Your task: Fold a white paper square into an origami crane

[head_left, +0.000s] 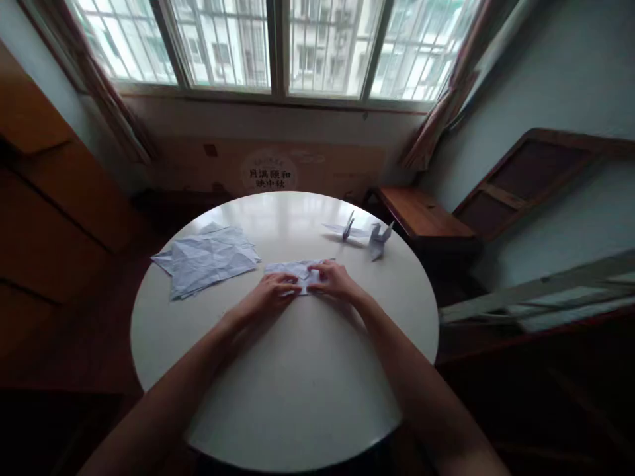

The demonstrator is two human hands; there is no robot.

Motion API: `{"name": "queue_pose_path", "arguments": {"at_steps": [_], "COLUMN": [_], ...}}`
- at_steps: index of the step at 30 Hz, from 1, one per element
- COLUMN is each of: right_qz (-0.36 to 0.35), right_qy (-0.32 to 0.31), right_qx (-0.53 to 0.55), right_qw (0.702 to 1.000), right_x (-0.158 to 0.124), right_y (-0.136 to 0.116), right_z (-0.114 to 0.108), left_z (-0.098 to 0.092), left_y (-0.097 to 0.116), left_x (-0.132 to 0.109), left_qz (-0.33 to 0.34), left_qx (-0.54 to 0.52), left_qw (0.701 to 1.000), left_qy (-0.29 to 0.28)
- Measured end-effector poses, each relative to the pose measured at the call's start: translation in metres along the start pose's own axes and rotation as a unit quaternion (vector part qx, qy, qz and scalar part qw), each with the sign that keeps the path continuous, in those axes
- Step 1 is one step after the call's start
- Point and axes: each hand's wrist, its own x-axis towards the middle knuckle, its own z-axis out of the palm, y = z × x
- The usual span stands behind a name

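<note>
A folded sheet of white paper (297,268) lies near the middle of the white round table (292,377), with crease lines and a pointed flap on it. My left hand (272,289) is at its near left part, fingers curled and closed on the near edge. On the right side, my right hand (336,280) has thumb and fingers closed on the same paper. Both hands' fingertips come close together at its middle. Part of the paper is hidden under the fingers.
A pile of creased paper sheets (211,258) lies at the table's left. Two folded paper cranes (378,242) stand at the back right. A wooden bench (426,215) is beyond the table on the right, and a printed cardboard panel (317,165) stands below the window.
</note>
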Motion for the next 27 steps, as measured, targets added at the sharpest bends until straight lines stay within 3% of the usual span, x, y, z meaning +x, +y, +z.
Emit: {"name": "queue_pose_path", "arguments": {"at_steps": [6, 15, 27], "right_qz": [0.03, 0.069, 0.07], "right_qy": [0.011, 0.004, -0.078], "right_qx": [0.011, 0.011, 0.075], "right_qw": [0.999, 0.998, 0.992], "right_x": [0.001, -0.001, -0.008], "right_y": [0.003, 0.005, 0.051], "right_z": [0.001, -0.008, -0.03], "left_z": [-0.005, -0.018, -0.019], "left_y": [0.003, 0.008, 0.012], "left_x": [0.002, -0.001, 0.0], "left_qz": [-0.005, -0.14, -0.163], "left_qx": [0.002, 0.059, 0.052], "left_qw": [1.0, 0.988, 0.985], "left_qy": [-0.006, -0.005, -0.016]}}
